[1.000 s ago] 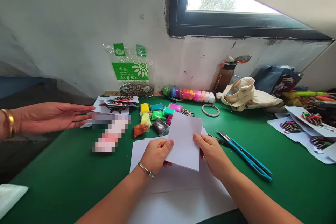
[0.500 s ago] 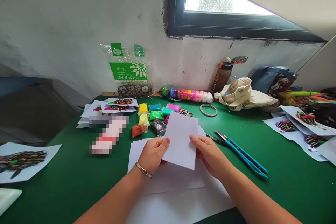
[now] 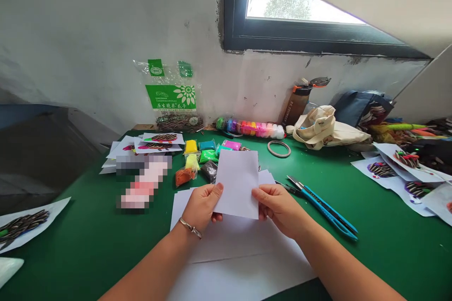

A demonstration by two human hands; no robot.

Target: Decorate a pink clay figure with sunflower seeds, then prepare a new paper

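Observation:
A small white sheet of paper (image 3: 237,181) is held up between my two hands. My left hand (image 3: 202,203) pinches its left edge, thumb on the front face. On the opposite edge, my right hand (image 3: 277,204) grips it the same way. Larger white sheets (image 3: 229,268) lie on the green table below and partly under my forearms. Just beyond the held paper sit several small packets of coloured clay (image 3: 208,155), some of them hidden behind it. A blue utility knife (image 3: 326,207) lies to the right of my right hand, beside partly hidden dark scissors (image 3: 287,187).
A bag of sunflower seeds (image 3: 176,103) leans on the wall. Tape roll (image 3: 278,149), brown bottle (image 3: 296,103) and cloth bag (image 3: 318,129) stand at the back. Paper pictures with seeds (image 3: 381,168) lie right, others (image 3: 160,139) left. A bit of another person's hand (image 3: 449,207) shows at the right edge.
The held paper has shifted slightly left and turned more upright, both hands still on it. A bit of another hand has appeared at the right edge. The view has moved a little.

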